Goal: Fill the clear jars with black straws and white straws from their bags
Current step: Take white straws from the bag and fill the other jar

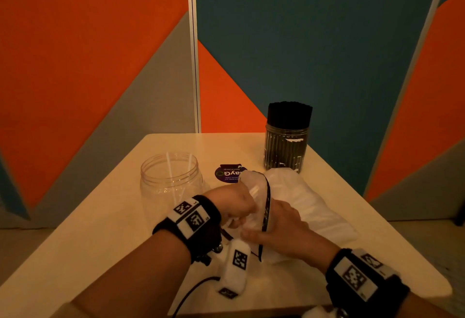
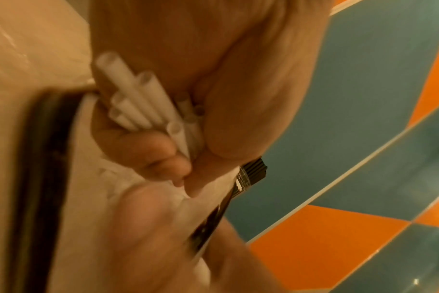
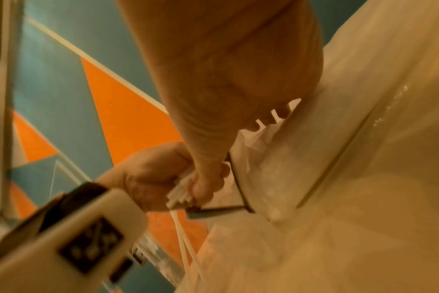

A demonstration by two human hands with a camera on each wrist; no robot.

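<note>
White straws (image 2: pixel 138 103), a small bunch, sit in the left hand (image 1: pixel 235 204), fingers (image 2: pixel 160 158) curled tight round them at the mouth of the white-straw bag (image 1: pixel 309 207). Bag lies on the cream counter (image 1: pixel 100 242), centre-right, black strip along its opening. Right hand (image 1: pixel 281 229) rests on the bag nr the opening, w/ thumb and fingers pinching the plastic edge. Clear jar (image 1: pixel 171 181) stands left of the bag, just beside left wrist, w/ a couple of white straws in it. Second jar (image 1: pixel 285 149), packed w/ black straws (image 1: pixel 289 113), stands at back, just behind the bag. Purple sticker (image 1: pixel 227 173) lies betw. the two jars.
</note>
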